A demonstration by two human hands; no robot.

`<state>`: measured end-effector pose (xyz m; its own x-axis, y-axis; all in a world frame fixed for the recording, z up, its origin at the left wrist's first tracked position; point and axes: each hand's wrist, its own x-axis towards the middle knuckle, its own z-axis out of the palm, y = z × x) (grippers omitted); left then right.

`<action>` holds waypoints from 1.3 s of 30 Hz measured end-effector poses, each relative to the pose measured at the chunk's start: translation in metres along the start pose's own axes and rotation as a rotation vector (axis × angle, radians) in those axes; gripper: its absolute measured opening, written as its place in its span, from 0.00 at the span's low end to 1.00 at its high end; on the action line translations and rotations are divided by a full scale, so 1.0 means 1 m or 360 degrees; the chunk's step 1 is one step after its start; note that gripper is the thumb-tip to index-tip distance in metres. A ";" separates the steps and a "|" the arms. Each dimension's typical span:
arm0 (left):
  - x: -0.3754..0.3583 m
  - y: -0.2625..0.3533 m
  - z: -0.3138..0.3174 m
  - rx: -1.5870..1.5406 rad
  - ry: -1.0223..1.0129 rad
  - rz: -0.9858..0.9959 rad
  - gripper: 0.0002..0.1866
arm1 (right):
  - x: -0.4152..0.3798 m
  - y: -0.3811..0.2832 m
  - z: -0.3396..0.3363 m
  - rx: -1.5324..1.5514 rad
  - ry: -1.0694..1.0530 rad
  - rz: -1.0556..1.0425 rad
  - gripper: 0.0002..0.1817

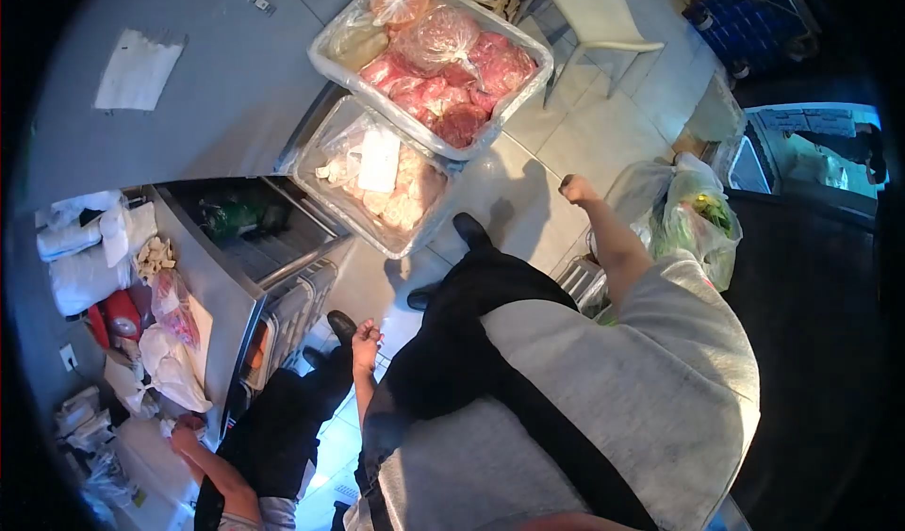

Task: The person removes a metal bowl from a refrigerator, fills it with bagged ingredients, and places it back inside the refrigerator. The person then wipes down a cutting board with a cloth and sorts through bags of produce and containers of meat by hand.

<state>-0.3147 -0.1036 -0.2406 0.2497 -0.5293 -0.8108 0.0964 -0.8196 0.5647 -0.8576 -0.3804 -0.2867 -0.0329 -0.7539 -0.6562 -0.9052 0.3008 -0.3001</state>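
My left hand [366,347] hangs low at the left of my body, its fingers loosely bent and a little apart, with nothing visible in it. On the other side, my right hand [578,192] is held out over the tiled floor, its fingers curled into a loose fist; no object shows in it. Ahead stands a white tub [320,52] of bagged red meat. It overlaps a second tub [304,165] of pale meat pieces with a white packet on top. Neither hand touches the tubs.
A co-worker [273,437] in dark clothes is at the lower left, a hand at the cluttered counter [226,328]. An open drawer [302,244] juts out beside the tubs. At the right are plastic bags with greens [702,215]; a white chair [603,13] stands farther back.
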 end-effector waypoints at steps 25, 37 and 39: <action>0.025 0.007 0.004 0.0140 -0.0040 -0.0086 0.18 | -0.026 0.010 0.016 0.0274 -0.0101 -0.0069 0.14; -0.031 0.172 -0.012 0.1706 0.1749 0.1380 0.34 | -0.018 -0.052 0.027 0.0687 -0.0175 -0.0208 0.10; -0.030 0.209 -0.029 0.1690 0.1956 0.1410 0.32 | -0.007 -0.062 0.025 0.0799 -0.0263 -0.0254 0.10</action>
<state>-0.2742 -0.2525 -0.0937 0.4046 -0.7895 0.4615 -0.8884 -0.4590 -0.0063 -0.7908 -0.3791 -0.2809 0.1918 -0.7233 -0.6634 -0.5790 0.4624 -0.6716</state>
